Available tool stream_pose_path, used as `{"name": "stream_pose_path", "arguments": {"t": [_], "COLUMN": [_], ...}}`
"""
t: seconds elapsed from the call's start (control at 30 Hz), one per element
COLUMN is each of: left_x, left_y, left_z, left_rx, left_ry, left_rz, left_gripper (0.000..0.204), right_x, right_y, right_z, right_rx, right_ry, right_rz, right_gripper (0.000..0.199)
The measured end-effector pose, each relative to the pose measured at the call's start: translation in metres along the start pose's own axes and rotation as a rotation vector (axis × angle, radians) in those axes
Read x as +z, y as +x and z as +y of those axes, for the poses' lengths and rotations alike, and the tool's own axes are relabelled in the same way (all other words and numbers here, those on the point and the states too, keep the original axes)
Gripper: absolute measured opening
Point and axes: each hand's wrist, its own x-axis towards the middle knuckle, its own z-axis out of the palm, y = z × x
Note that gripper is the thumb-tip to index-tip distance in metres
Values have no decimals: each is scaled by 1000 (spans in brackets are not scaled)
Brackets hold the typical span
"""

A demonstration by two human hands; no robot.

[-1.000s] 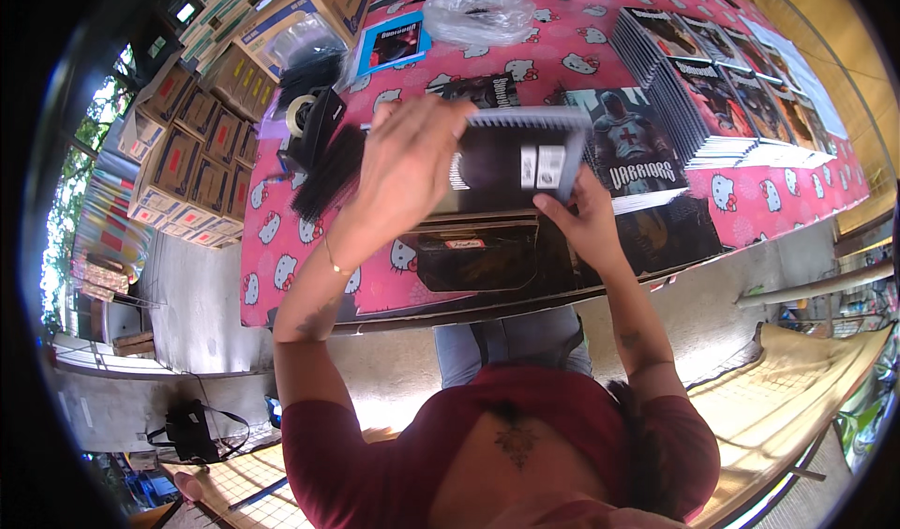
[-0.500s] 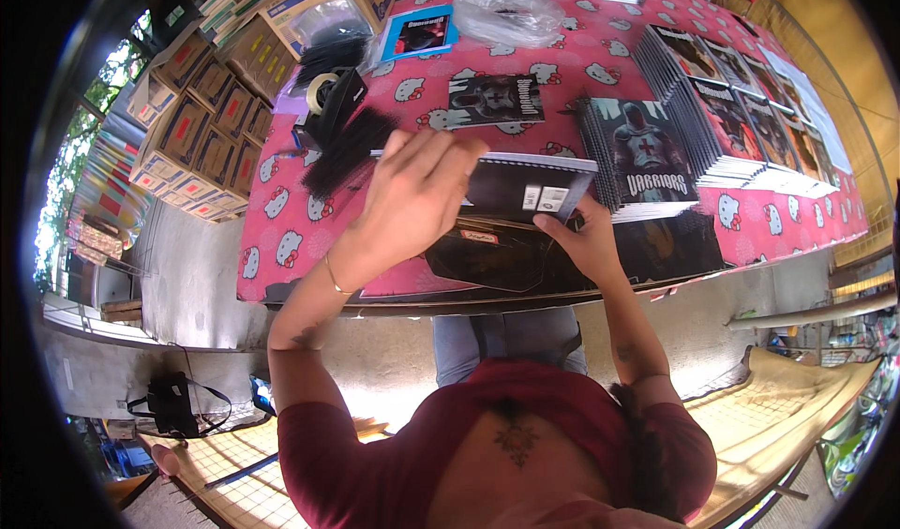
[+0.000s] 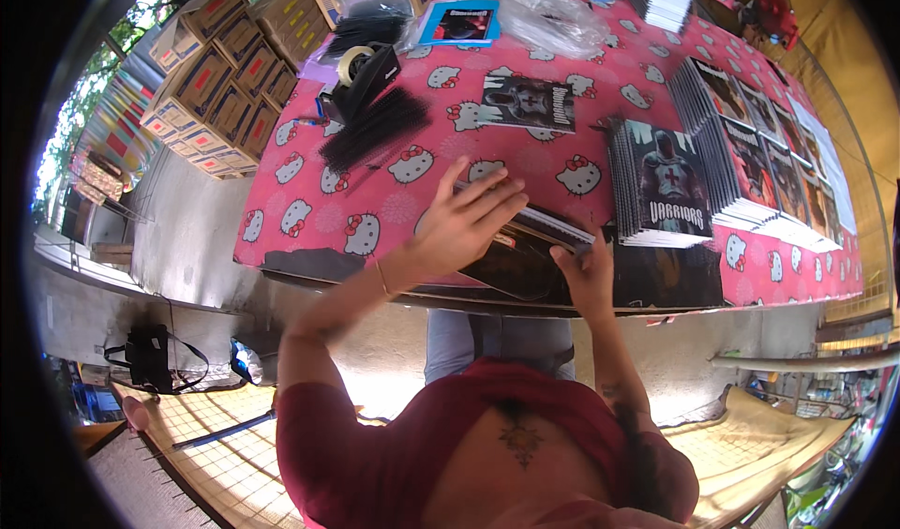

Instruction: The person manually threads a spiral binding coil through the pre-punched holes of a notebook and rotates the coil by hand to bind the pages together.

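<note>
A dark notebook (image 3: 561,229) with a black coil along its upper edge is tilted so that mostly its narrow edge shows, near the table's front. My right hand (image 3: 586,271) grips its right end, thumb on the near side. Stretched-out fingers of my left hand (image 3: 473,212) lie over its left end and hide that part. Beneath it is a flat black sheet (image 3: 506,271) at the table edge. Right of my hands stands a stack of coil-bound notebooks (image 3: 661,178) with a hooded knight on the cover. Another knight-covered piece (image 3: 528,104) lies flat beyond my hands.
A pink patterned cloth (image 3: 412,168) covers the table. Loose black coils (image 3: 375,135) lie beside a tape dispenser (image 3: 361,79). Further back are a clear plastic bundle (image 3: 553,21) and a blue-bordered print (image 3: 461,23). More notebook stacks (image 3: 750,163) stand right; cardboard boxes (image 3: 216,79) are piled left.
The notebook has come down and tipped, so its back cover with white labels no longer shows. My left hand has moved right and lower, its fingers straightening. The view has shifted slightly.
</note>
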Motion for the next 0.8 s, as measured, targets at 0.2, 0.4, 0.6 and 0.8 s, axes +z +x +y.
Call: {"name": "stream_pose_path", "arguments": {"t": [0.2,0.4,0.6,0.8], "left_x": [96,104,110,36], "left_y": [-92,-77,-59,-31], "left_z": [-2,-164,-157,-84], "left_rx": [-860,-803,-729,-695], "left_ry": [-873,122,84,-389], "left_rz": [519,141,127,303], "left_gripper": [44,34,39,22], "right_x": [23,-11,-1,71], "right_y": [15,57,61,73], "right_z": [11,35,-27,-82], "right_rx": [-44,-46,-479,-765], "right_ry": [126,116,-204,-762], "right_rz": [-15,-148,239,-152], "right_gripper": [60,64,56,27]}}
